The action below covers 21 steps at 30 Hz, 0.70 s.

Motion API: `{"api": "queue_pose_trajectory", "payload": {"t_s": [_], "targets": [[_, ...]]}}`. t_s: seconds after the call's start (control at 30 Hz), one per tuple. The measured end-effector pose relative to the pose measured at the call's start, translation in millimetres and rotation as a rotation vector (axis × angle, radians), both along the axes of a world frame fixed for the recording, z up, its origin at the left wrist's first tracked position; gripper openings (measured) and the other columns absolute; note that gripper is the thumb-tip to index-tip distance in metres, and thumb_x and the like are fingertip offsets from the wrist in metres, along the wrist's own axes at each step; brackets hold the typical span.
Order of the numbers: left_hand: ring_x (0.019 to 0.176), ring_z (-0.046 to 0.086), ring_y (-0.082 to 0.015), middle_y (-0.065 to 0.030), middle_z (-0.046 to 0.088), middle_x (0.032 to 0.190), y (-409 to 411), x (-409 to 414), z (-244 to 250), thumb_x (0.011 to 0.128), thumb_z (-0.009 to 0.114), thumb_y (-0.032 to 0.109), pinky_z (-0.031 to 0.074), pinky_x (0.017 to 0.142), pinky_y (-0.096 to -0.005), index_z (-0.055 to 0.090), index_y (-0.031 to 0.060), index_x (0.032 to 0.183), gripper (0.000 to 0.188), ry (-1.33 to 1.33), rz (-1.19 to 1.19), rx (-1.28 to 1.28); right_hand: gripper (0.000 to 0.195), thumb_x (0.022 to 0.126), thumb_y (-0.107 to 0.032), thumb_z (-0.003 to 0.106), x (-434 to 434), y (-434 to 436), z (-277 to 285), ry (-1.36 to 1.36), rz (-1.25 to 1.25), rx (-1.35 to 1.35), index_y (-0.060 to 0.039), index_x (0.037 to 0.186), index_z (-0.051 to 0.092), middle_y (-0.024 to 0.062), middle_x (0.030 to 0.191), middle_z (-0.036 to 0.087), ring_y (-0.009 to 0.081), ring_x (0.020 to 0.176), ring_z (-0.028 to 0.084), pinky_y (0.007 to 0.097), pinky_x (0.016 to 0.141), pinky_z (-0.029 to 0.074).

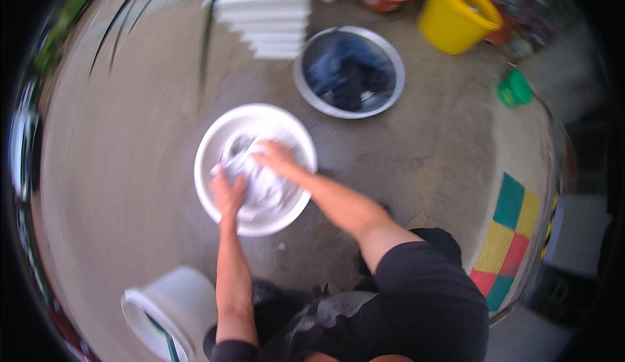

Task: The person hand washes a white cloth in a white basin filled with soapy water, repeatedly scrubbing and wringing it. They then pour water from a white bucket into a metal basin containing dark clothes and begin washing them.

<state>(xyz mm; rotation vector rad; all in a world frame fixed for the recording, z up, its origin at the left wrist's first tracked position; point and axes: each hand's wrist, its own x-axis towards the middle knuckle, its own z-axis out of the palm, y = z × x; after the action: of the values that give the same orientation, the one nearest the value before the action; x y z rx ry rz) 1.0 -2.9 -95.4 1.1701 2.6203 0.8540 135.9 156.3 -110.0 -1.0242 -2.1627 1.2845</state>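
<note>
In front of me on the ground stands a white plastic basin [207,154] with wet white cloth [266,186] bunched inside it. My left hand [228,193] grips the cloth at the basin's left side, thumb apart from the fingers. My right hand [275,157] presses on or holds the same cloth farther back; blur hides whether its fingers are closed around it. A greyish patch or print shows on the cloth near the basin's far side.
A metal basin [398,81] holding dark blue and black clothes [349,66] sits beyond. Stacked white plastic stools [273,20], a yellow bucket [449,17], a terracotta pot [381,0] and a green container [515,88] stand around. A white bucket [180,293] with a dark green hose-like object leans near my left.
</note>
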Motion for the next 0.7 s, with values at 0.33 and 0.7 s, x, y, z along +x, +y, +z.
{"api": "queue_pose_trajectory", "payload": {"t_s": [0.33,0.7], "targets": [[0.105,0.058,-0.0372,-0.0219,0.055,0.115,-8,24,-31,0.084,0.067,0.031,0.049,0.084,-0.0451,0.051,0.0169,0.13,0.051,-0.294,0.063,-0.229,0.039,0.087,-0.039,0.059,4,-34,-46,-0.314,0.059,-0.192,-0.0175,0.12,0.063,0.0194,0.109,0.065,0.0337,0.102,0.062,0.0426,0.087,0.048],[0.084,0.064,-0.0174,-0.0107,0.066,0.097,6,57,25,0.086,0.062,0.009,0.052,0.075,-0.0304,0.06,-0.0062,0.115,0.033,-1.393,0.415,0.472,0.031,0.084,-0.043,0.061,-35,-32,39,-0.147,-0.007,-0.102,-0.0125,0.084,0.066,0.0172,0.075,0.066,0.0368,0.073,0.065,0.0461,0.065,0.05]]}}
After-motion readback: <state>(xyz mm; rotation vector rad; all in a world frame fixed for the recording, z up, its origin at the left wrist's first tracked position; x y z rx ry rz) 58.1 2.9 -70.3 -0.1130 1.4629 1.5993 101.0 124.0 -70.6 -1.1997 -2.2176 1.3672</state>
